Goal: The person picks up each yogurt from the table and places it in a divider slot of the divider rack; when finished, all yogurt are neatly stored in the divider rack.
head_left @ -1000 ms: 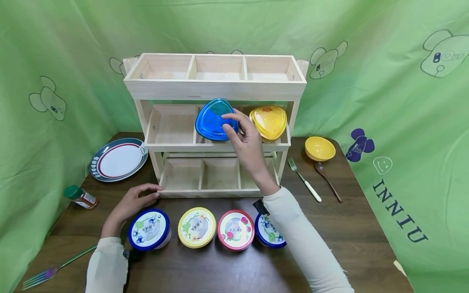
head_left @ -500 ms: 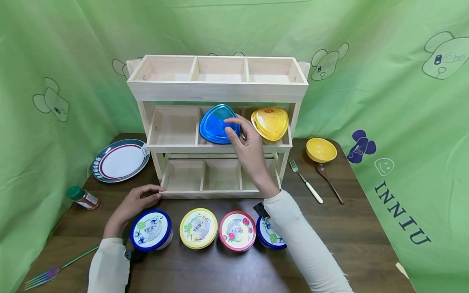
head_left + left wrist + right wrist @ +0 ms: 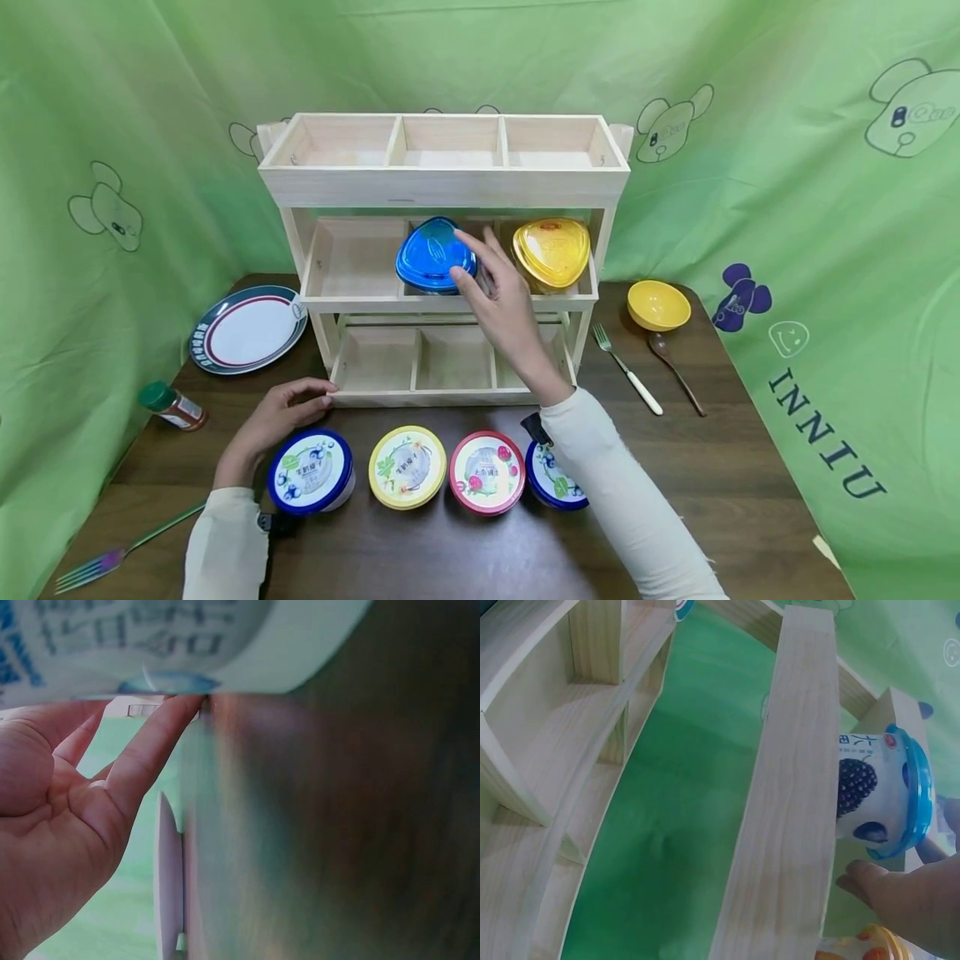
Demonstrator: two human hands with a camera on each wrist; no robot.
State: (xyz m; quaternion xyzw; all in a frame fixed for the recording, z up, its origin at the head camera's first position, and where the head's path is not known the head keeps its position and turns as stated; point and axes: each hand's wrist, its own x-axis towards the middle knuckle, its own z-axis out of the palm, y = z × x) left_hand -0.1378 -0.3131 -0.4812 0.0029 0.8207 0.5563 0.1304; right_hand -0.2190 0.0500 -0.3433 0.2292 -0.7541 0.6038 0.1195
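A blue-lidded tub (image 3: 433, 254) with a dark berry printed on its side stands in the middle compartment of the wooden rack's (image 3: 442, 187) middle tier. My right hand (image 3: 510, 312) is at the tub's right side, fingers spread and overlapping the lid's edge in the head view. In the right wrist view the thumb (image 3: 866, 881) is apart from the tub. A yellow-lidded tub (image 3: 552, 252) occupies the compartment to the right. My left hand (image 3: 273, 421) rests its fingertips on the rack's lower left corner, fingers extended, behind a blue-rimmed round tub (image 3: 310, 472).
Yellow-rimmed (image 3: 407, 467), pink-rimmed (image 3: 487, 472) and another blue-rimmed tub (image 3: 553, 479) line the table's front. A plate (image 3: 251, 329) and green-capped jar (image 3: 172, 406) are left, above a long fork (image 3: 135, 546). Right are a white-handled fork (image 3: 628, 371), spoon (image 3: 675, 373) and yellow bowl (image 3: 658, 305).
The blue-lidded tub has lowered into the middle compartment and shifted slightly left. My right fingers have loosened from it and spread. The left hand stays at the rack's corner.
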